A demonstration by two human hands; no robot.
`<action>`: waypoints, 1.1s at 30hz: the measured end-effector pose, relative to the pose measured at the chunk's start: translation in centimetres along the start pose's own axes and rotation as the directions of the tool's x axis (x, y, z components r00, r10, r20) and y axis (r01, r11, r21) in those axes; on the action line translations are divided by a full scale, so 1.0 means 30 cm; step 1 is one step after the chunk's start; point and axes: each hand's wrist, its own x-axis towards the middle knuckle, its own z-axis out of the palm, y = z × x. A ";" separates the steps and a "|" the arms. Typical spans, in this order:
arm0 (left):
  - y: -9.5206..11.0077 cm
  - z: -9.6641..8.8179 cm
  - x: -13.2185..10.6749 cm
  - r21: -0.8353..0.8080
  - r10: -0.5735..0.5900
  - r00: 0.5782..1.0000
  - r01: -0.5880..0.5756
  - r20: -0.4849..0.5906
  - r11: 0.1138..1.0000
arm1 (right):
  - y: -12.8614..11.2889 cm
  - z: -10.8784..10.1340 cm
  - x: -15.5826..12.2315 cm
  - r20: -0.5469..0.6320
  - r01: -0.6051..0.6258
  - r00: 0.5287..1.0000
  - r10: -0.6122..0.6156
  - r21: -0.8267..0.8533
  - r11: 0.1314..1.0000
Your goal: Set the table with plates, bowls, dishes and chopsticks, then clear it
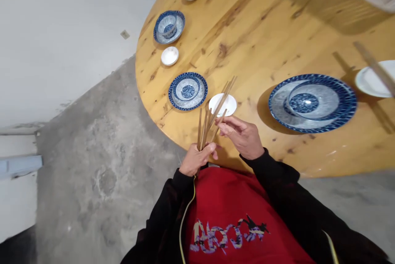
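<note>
A fanned bundle of wooden chopsticks (203, 130) rises from my left hand (197, 159), whose fingers are wrapped round the lower ends. My right hand (242, 135) is closed in a pinch at one chopstick (224, 115) on the right side of the bundle. Just behind the chopsticks stands a small white dish (230, 103), partly covered by them and by my right hand. Left of this dish, a blue-and-white bowl (188, 90) sits on a patterned plate (202, 101) near the table edge.
On the round wooden table (247, 50) stands a larger-looking bowl and plate set (350, 107) to my right. Wooden sticks (375, 66) lie across a white dish (364, 80) there. Further along the left edge are a white dish (169, 56) and another bowl (167, 27) on a plate.
</note>
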 end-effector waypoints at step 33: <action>-0.105 -0.916 -0.195 -0.028 0.165 0.977 -0.162 0.136 0.986 | -0.024 0.830 -0.005 -0.166 0.270 0.940 -0.297 -0.168 0.948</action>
